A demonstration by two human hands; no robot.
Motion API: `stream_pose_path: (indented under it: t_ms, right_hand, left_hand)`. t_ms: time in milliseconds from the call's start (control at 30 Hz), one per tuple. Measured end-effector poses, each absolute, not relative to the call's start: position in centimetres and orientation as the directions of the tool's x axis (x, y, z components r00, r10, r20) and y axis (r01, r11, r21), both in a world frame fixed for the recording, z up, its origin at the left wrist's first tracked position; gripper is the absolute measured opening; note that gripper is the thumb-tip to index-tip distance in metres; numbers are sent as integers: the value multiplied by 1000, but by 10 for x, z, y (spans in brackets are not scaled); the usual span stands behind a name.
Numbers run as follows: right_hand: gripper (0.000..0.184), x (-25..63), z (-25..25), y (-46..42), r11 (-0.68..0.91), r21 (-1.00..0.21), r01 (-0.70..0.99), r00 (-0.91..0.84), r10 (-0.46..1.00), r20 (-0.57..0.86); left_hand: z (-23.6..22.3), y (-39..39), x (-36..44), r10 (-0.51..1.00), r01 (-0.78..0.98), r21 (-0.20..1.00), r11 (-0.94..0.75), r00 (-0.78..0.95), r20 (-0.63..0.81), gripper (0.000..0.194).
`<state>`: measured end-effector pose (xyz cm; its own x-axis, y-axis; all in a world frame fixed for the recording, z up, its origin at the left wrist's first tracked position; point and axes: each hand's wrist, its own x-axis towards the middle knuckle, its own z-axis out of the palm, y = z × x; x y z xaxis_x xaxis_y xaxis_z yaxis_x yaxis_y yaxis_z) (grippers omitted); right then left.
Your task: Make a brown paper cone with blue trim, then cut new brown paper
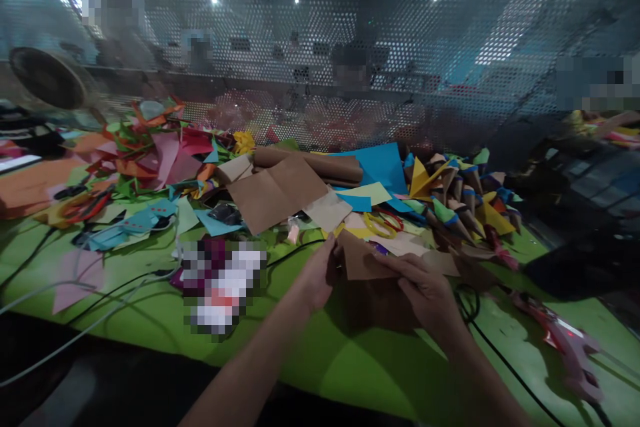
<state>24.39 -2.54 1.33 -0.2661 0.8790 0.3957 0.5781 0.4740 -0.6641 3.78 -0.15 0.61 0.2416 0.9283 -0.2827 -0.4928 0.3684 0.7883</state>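
A piece of brown paper (367, 260) is between my two hands, low over the green table, its upper part bent over. My left hand (320, 273) pinches its left edge, thumb and fingers closed on it. Along the right side, my right hand (423, 287) grips the same sheet, fingers laid across the top and thumb below. The lower part of the paper lies in shadow. Just behind the hands are yellow-handled scissors (380, 225) and scraps of pale paper. A larger brown sheet (280, 193) lies farther back, beside rolled brown paper (310, 163).
Brown paper cones with coloured tips (453, 200) are heaped at the right. A pink glue gun (565, 340) with a cord lies at front right. Coloured paper pieces (160, 153) pile up at back left, near orange-handled scissors (87, 207). Cables cross the green table (310, 373).
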Motion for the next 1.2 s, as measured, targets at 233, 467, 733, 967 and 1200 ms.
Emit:
stream_pose_path:
  t_ms: [233,467,733,967,1200]
  right_hand:
    - [50,239,16,-26,550,-555,624,-356,832,425]
    - [45,235,20,-27,590,-557,584,-408,807,428]
    - [40,236,16,-24,606,-555,570,-475,794,379]
    - [58,237,25,-25,277,-859,430,-363,924,116]
    - [38,236,12,-20,24,-905,425,-202,977,-68]
  left_hand:
    - [15,-9,38,936,-657,669,347,204,-285,40]
    - [17,-10,39,936,-643,682,349,212,-280,40]
    - [13,-8,38,954,-653,696,298,221,-200,34]
    - [14,-7,34,968,-616,749,244,200,-151,36]
    - [20,-11,35,954,-563,779,278,254,-157,42]
